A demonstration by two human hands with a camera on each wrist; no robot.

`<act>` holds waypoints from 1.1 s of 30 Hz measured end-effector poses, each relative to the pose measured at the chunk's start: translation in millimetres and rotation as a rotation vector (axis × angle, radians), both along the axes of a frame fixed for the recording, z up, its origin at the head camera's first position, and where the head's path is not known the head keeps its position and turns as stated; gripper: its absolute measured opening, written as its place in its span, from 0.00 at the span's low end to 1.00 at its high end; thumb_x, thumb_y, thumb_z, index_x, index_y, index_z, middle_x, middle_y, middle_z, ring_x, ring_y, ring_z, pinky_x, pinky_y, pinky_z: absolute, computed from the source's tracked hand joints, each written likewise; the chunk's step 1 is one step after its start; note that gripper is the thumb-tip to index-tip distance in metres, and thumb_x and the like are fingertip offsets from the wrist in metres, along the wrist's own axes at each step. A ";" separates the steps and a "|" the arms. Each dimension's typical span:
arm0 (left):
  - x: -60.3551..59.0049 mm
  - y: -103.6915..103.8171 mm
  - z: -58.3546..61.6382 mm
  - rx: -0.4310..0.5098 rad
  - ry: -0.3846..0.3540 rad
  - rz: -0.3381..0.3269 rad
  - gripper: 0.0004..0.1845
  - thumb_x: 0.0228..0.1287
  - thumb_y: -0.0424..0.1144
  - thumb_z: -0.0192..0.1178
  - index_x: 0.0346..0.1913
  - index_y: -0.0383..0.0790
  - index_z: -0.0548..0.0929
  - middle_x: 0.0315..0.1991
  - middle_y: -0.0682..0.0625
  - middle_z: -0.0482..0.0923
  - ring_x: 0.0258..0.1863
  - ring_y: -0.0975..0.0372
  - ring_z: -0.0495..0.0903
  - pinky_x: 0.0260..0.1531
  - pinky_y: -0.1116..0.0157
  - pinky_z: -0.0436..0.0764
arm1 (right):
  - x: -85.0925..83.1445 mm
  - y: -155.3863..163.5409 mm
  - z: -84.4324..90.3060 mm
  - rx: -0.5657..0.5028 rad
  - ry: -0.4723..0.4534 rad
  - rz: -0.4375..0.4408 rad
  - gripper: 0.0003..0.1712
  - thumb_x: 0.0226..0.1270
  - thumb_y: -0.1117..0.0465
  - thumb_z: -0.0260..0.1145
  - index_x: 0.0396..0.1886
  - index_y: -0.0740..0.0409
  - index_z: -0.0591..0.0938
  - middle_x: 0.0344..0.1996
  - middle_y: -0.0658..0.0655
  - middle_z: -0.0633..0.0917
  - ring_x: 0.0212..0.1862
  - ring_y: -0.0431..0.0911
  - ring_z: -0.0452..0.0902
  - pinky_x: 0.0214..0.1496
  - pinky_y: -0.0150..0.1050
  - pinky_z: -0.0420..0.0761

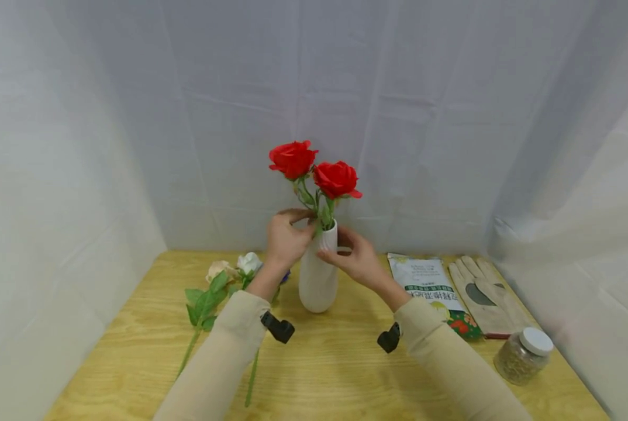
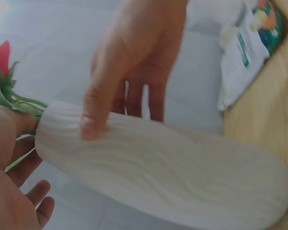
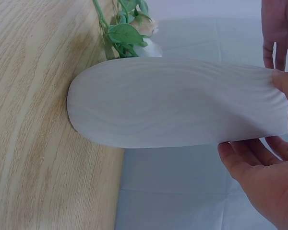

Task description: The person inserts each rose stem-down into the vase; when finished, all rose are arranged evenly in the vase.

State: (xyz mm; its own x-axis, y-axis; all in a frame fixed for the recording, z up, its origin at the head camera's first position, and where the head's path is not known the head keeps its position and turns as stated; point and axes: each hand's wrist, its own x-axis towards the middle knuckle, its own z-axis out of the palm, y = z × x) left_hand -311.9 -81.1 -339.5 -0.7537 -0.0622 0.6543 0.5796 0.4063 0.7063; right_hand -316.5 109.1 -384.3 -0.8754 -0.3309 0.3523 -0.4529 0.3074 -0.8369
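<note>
White ribbed vase stands upright on the wooden table holding two red roses, the left hand pinching their stems at the vase mouth, the right hand gripping the neck between thumb and fingers, pale flowers lying beside it.

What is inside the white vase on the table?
Two red roses stand in the white vase, their green stems entering its mouth. The lower stems and any water are hidden by its opaque wall.

Rose stems vanish inside the vase, packet print is too tiny to read, and sleeves hide the white-flower stalks.
</note>
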 end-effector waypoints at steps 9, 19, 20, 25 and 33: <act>-2.6 0.4 3.3 0.222 -0.126 -0.050 0.09 0.66 0.34 0.71 0.44 0.32 0.93 0.38 0.34 0.91 0.16 0.73 0.78 0.22 0.78 0.76 | -0.4 0.0 0.9 0.007 -0.014 -0.012 0.37 0.70 0.53 0.76 0.75 0.54 0.74 0.63 0.60 0.84 0.65 0.56 0.81 0.65 0.52 0.85; -10.6 -2.6 -7.3 0.074 -0.061 -0.011 0.06 0.59 0.30 0.73 0.38 0.29 0.93 0.40 0.36 0.91 0.46 0.45 0.89 0.40 0.59 0.86 | -1.3 -1.3 -1.0 0.010 -0.009 -0.015 0.37 0.69 0.52 0.77 0.74 0.53 0.75 0.62 0.59 0.84 0.65 0.55 0.81 0.65 0.52 0.85; -10.2 -2.6 -7.6 0.085 -0.070 -0.023 0.06 0.59 0.29 0.74 0.38 0.29 0.93 0.40 0.35 0.91 0.46 0.45 0.89 0.39 0.59 0.86 | -1.1 -1.5 -0.9 0.009 -0.010 -0.015 0.37 0.69 0.52 0.76 0.74 0.53 0.74 0.62 0.59 0.84 0.65 0.55 0.81 0.65 0.51 0.85; -8.7 -3.3 -8.9 0.152 -0.142 -0.025 0.09 0.59 0.30 0.73 0.41 0.27 0.92 0.43 0.33 0.90 0.48 0.43 0.88 0.41 0.62 0.85 | -1.0 -2.2 -1.3 0.006 -0.014 -0.015 0.36 0.69 0.53 0.76 0.74 0.53 0.75 0.63 0.60 0.84 0.65 0.55 0.81 0.65 0.51 0.85; -9.7 -2.2 -3.6 0.256 -0.189 -0.039 0.18 0.62 0.31 0.70 0.56 0.31 0.88 0.49 0.33 0.89 0.52 0.44 0.88 0.38 0.72 0.83 | -0.3 -3.1 0.6 0.003 -0.032 -0.029 0.37 0.69 0.53 0.77 0.74 0.55 0.75 0.63 0.61 0.84 0.66 0.58 0.80 0.66 0.54 0.84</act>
State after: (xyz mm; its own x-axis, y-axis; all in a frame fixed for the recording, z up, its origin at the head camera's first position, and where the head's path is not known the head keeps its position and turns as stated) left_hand -321.6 -83.3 -343.1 -0.8653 -0.1753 0.4696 0.4405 0.1811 0.8793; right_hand -316.9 106.1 -383.7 -0.8956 -0.3065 0.3225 -0.4165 0.3228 -0.8499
